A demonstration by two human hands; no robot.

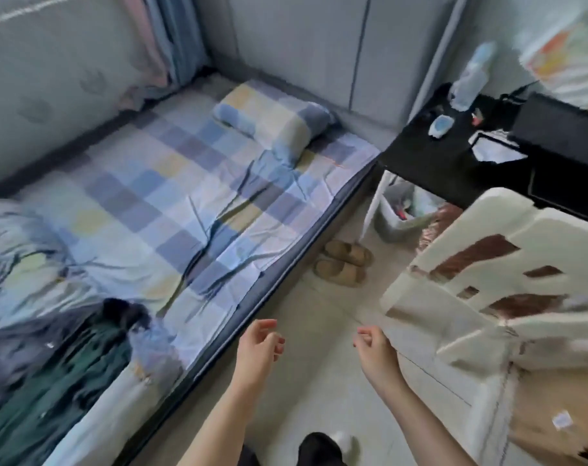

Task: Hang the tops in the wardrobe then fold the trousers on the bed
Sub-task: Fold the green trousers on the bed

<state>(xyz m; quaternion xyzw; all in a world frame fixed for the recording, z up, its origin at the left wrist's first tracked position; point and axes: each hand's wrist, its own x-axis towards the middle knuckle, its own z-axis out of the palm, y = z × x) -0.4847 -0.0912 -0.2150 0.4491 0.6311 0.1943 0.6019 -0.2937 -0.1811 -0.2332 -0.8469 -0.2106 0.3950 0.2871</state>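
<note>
A heap of dark clothes lies on the bed's near left end: a dark green garment (60,381), a grey one (13,354) and a black piece (124,314). The bed (171,183) has a blue, purple and yellow checked sheet. A grey fabric wardrobe (319,52) stands shut beyond the bed's far end. My left hand (257,344) and my right hand (375,348) hover over the floor beside the bed, fingers loosely curled, holding nothing. The whole view is blurred by motion.
A checked pillow (276,119) lies at the bed's far end and a crumpled blue quilt (20,250) at the left. A white plastic chair (487,297) stands right of my right hand. A black desk (454,153) carries a bottle (470,75). Slippers (344,262) and a bin (400,210) sit on the floor.
</note>
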